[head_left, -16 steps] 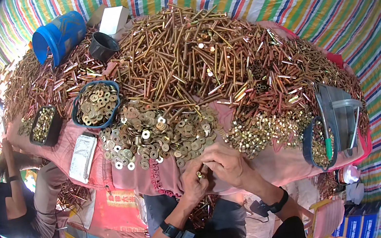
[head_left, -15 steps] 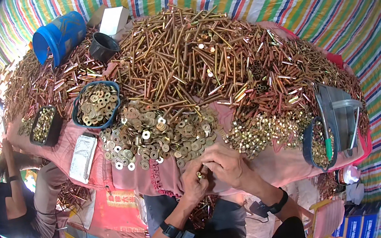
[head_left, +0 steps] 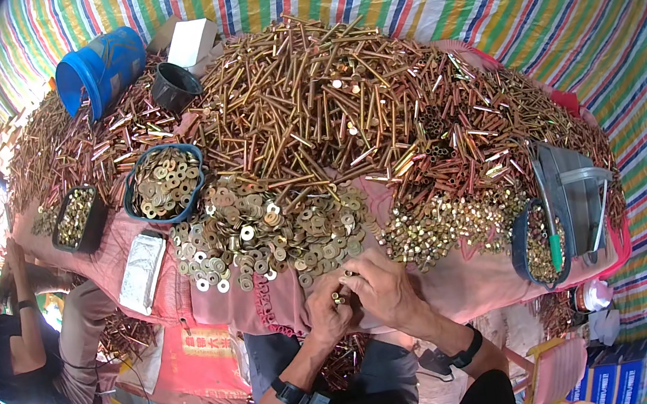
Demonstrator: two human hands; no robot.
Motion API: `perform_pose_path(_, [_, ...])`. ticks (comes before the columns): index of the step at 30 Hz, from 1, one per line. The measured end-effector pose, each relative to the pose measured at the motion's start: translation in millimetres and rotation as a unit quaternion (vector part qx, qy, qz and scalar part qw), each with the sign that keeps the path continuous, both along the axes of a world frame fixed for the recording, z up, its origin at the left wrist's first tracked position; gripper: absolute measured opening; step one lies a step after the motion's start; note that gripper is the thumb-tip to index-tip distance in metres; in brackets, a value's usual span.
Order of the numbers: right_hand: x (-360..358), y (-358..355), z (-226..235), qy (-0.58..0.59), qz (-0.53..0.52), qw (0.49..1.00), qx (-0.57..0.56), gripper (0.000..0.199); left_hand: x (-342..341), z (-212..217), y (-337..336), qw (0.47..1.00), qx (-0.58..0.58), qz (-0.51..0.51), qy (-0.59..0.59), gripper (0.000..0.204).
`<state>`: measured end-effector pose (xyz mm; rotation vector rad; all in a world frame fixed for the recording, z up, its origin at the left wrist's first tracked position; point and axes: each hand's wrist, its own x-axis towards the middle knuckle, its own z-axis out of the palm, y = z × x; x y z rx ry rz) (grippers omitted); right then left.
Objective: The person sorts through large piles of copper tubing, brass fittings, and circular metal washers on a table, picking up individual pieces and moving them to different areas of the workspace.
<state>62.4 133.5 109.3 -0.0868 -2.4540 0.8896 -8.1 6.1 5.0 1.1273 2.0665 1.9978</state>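
Close together at the front edge of the cloth-covered table (head_left: 457,286), both my hands are at work. My left hand (head_left: 328,310) is closed around a few narrow brass-coloured metal rods (head_left: 339,297), whose ends poke out between thumb and fingers. My right hand (head_left: 385,286) touches it from the right, thumb and forefinger pinched on a small brass-coloured piece (head_left: 349,274), too small to name surely. Just beyond my hands lies a heap of flat washers (head_left: 261,232). A pile of small nuts (head_left: 444,226) spreads to the right of them.
A large mound of metal rods (head_left: 310,112) covers the back. Tubs of washers (head_left: 164,184) and nuts (head_left: 75,218) stand left, near a white packet (head_left: 142,272). At right are another nut tub (head_left: 539,253) and a grey scoop-like container (head_left: 577,193). A person (head_left: 25,330) sits far left.
My right hand's thumb and forefinger have shifted slightly, so a small brass-coloured piece now shows at their tips. The rods in my left hand show a little more.
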Motion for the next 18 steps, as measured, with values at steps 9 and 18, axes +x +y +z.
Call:
perform_pose_path(9, [-1,-2,-7,0.054,-0.001,0.996,0.075,0.020,1,0,0,0.999,-0.006,-0.005,-0.032,0.039])
perform_pose_path(18, [-4,-10,-20,0.075,-0.059,0.995,0.000,0.021,-1,0,0,1.000,-0.007,0.010,0.006,0.040])
